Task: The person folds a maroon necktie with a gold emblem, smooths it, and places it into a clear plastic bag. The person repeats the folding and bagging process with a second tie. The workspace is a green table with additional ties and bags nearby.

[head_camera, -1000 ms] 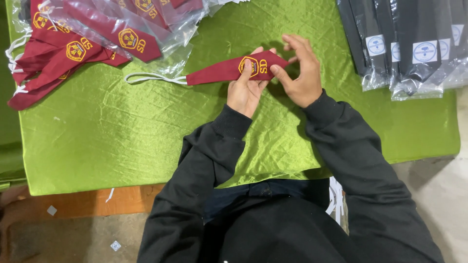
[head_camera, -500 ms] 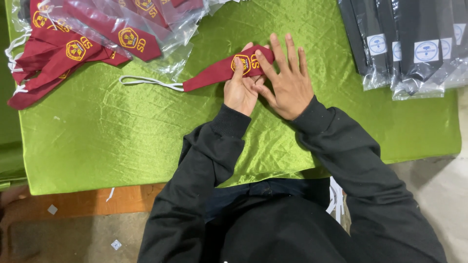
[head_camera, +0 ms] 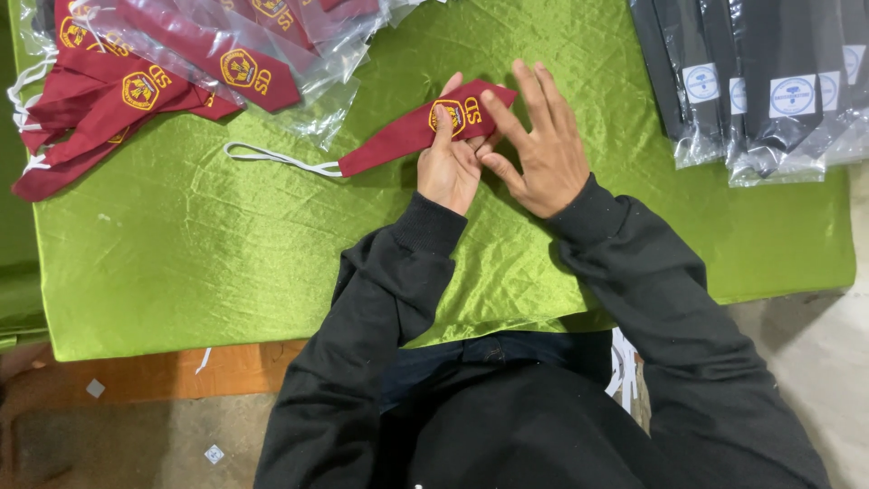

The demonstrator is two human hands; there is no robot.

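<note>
A person in black sleeves leans over a green satin cloth (head_camera: 226, 272). The left hand (head_camera: 448, 163) pins a maroon tie (head_camera: 398, 140) flat, forefinger pressed on its yellow emblem, apparently to steady it; the right hand (head_camera: 539, 145) rests beside it, fingers spread open, gripping nothing. Beyond lie bagged maroon ties (head_camera: 181, 63) and bagged dark ties (head_camera: 760, 81).

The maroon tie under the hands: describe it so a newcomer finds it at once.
On the green cloth, look top centre, where the left hand and right hand meet. The maroon tie lies flat there, with a white loop trailing left. Unlike the maroon pile at top left, it lies alone and unbagged.
</note>
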